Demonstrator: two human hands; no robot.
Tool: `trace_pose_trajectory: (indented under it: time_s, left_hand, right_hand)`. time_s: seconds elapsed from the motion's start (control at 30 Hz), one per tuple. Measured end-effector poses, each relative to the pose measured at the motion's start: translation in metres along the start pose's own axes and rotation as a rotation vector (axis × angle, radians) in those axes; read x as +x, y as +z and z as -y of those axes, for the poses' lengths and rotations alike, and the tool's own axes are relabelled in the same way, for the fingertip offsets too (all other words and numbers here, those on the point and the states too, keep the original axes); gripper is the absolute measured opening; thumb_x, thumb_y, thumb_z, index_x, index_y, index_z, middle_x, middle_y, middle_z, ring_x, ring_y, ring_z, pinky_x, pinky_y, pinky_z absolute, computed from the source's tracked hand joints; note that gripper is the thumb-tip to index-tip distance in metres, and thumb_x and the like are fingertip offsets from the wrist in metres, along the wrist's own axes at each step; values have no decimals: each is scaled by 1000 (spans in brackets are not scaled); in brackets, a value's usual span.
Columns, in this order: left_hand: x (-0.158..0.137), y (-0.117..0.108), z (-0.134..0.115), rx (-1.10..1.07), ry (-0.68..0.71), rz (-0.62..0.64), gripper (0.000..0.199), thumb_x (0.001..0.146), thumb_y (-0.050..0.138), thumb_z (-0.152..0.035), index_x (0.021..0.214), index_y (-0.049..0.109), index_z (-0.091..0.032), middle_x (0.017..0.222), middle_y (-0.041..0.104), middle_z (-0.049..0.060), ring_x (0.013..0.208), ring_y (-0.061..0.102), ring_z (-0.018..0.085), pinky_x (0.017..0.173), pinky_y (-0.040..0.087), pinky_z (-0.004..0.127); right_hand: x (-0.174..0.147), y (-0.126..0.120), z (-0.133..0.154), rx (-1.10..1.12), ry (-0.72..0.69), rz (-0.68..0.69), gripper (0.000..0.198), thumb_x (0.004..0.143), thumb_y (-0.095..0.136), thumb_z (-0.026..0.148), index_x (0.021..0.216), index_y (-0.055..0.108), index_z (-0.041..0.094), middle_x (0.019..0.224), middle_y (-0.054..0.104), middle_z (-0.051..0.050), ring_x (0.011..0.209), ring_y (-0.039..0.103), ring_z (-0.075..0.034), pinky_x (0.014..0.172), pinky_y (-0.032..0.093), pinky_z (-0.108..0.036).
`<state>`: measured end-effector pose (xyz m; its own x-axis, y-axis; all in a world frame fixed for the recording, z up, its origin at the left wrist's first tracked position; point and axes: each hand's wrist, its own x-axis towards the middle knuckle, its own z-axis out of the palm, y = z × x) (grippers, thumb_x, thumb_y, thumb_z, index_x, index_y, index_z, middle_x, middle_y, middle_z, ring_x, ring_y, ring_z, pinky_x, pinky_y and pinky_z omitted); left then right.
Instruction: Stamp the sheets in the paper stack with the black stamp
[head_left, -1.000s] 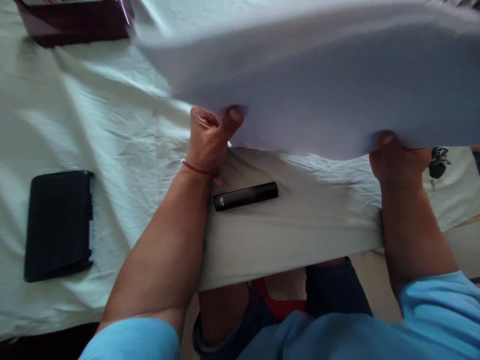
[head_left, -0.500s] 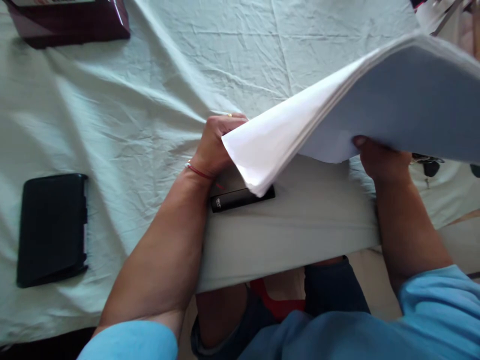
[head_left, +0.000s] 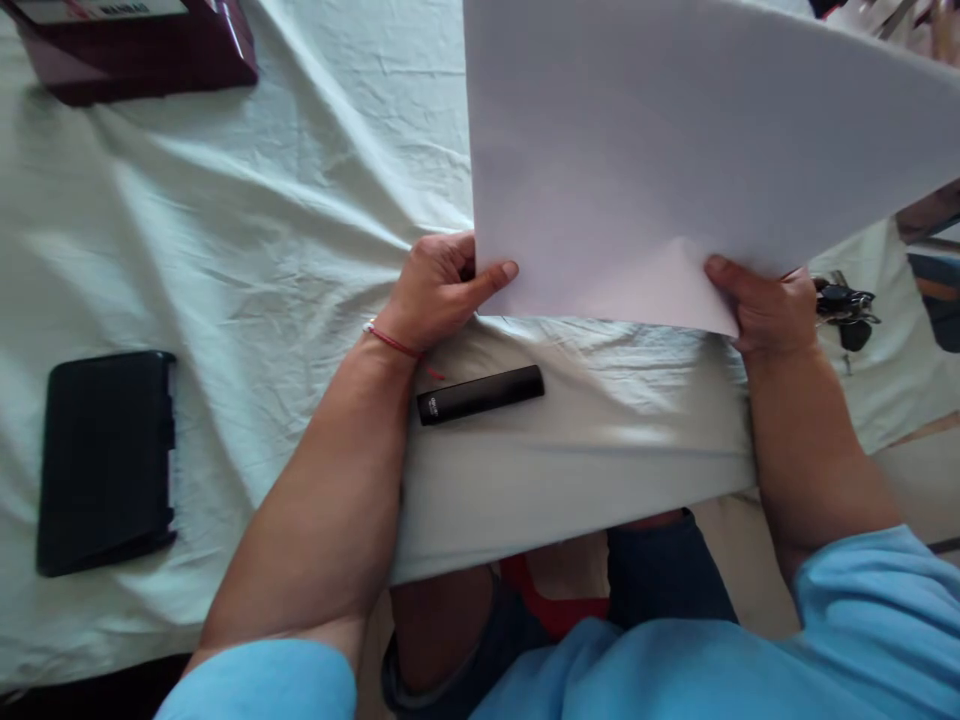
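White sheets of paper [head_left: 645,150] are held up over the cloth, their broad face toward me. My left hand [head_left: 450,283] grips the lower left corner, thumb on the near face and fingers behind. At the lower right corner my right hand [head_left: 769,300] pinches the paper, its thumb in front and the other fingers mostly hidden. The near face bulges a little beside the right thumb. Just below the paper, near my left wrist, lies a slim black stapler-like bar [head_left: 484,393] with small pale lettering at one end.
A pale green cloth [head_left: 300,230] with wrinkles covers the table. A black flat case [head_left: 106,462] lies at the left. At the upper left stands a dark maroon box [head_left: 142,55]. Keys [head_left: 847,305] lie right of my right hand.
The paper's left part, bent over in a curl before, has come down flat, its broad face now toward me. My left thumb now shows on its front. The black bar is fully uncovered.
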<state>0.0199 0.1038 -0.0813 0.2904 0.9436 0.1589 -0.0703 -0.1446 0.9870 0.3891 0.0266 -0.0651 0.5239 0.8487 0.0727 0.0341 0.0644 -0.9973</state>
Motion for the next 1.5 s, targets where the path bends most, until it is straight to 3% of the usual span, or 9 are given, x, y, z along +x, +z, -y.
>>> trace_pose_trajectory:
  time_s: [0.2,0.37,0.57,0.73,0.93,1.1,1.27,1.4,1.5]
  left_hand:
    - [2,0,-3,-31,-91,-24,20,91,100,-23,100,82,-22,61,55,-5,51,45,12,47,32,24]
    - [2,0,-4,45,-80,-58,37,83,99,-20,116,83,-27,67,69,-3,57,59,16,53,48,26]
    - [3,1,2,76,-70,-82,52,82,100,-24,130,79,-27,69,67,-5,59,65,18,59,52,28]
    - [5,-4,7,90,-9,-49,42,84,96,-19,124,82,-25,68,66,-4,58,64,17,59,51,28]
    - [5,-10,5,309,96,1,6,96,88,-22,96,82,-23,69,68,-1,60,65,15,59,50,29]
    - [12,-7,-29,502,156,-18,16,107,85,-31,94,81,-23,72,70,-2,64,62,16,66,54,32]
    - [5,-2,-75,764,124,149,15,104,85,-29,90,86,-23,71,70,0,65,56,18,81,58,37]
    - [-37,1,-91,877,147,240,32,110,74,-54,116,88,-26,113,85,11,105,78,33,108,65,48]
    - [-82,0,-88,939,191,208,42,111,71,-57,139,83,-28,153,80,14,147,71,39,133,54,59]
  right_hand:
    - [2,-10,12,-32,54,2,61,38,108,30,90,77,27,105,87,-1,114,82,-30,118,69,-51]
    - [4,-25,19,-167,155,59,58,43,108,27,95,82,26,114,88,-3,114,82,-28,112,70,-49]
    - [6,-32,29,-232,276,66,59,42,107,22,98,87,24,114,89,-4,106,81,-25,105,72,-43]
    - [5,-32,36,-287,354,88,56,40,107,22,93,87,22,112,89,-6,103,80,-25,100,73,-41]
    - [7,-37,33,-320,373,131,58,42,109,22,95,88,21,114,89,-7,105,81,-27,103,74,-43]
    - [10,-36,26,-270,389,149,51,48,107,16,96,88,18,115,90,-8,108,83,-27,108,73,-44]
    - [13,-30,23,-278,420,115,43,51,105,8,89,88,17,108,89,-9,101,83,-27,111,73,-48]
    - [19,-34,16,-267,410,195,46,52,108,10,93,90,17,107,89,-11,94,83,-27,102,76,-45]
    - [22,-38,11,-284,410,280,48,54,110,15,97,91,18,104,89,-10,88,81,-24,95,77,-42]
